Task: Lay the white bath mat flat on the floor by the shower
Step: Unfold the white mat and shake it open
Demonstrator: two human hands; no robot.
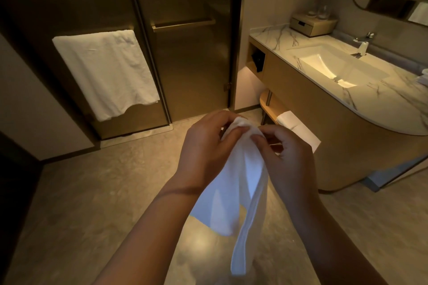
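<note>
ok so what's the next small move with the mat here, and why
The left hand and right hand pinch the white bath mat close together, so it hangs folded above the floor. Probably slide them apart along the top edge first, so it opens and can land flat by the shower door.

hands: two, the left hand (203,146) and the right hand (287,157);
white bath mat (231,192): one;
hanging towel (106,71): one;
folded towel (298,128): one;
glass doors: two, the left door (76,2) and the right door (190,65);
bare door bar (183,24): one;
basin (328,65): one;
tap (363,45): one;
box (312,24): one;
glasses (320,11) on it: seemingly two, blurred
</note>
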